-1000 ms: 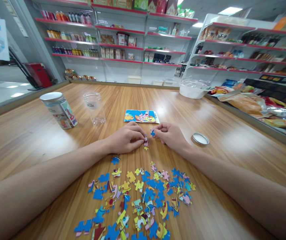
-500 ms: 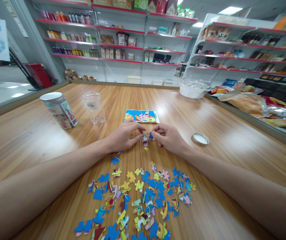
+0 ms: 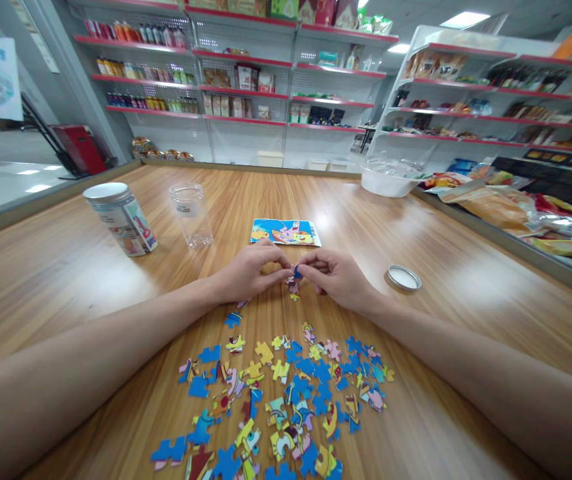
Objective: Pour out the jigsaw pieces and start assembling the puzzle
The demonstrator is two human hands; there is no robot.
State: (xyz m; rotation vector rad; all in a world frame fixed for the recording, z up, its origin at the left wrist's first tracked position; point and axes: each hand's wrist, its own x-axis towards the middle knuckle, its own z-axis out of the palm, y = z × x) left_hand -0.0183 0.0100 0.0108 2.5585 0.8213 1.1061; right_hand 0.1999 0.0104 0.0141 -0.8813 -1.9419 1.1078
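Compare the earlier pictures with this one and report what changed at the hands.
The right hand brought its blue puzzle piece leftward, closing the gap to the small joined cluster held by the left hand; the fingertips now meet over it. Unchanged: both grips, the loose pieces, the reference picture, both jars, the lid.
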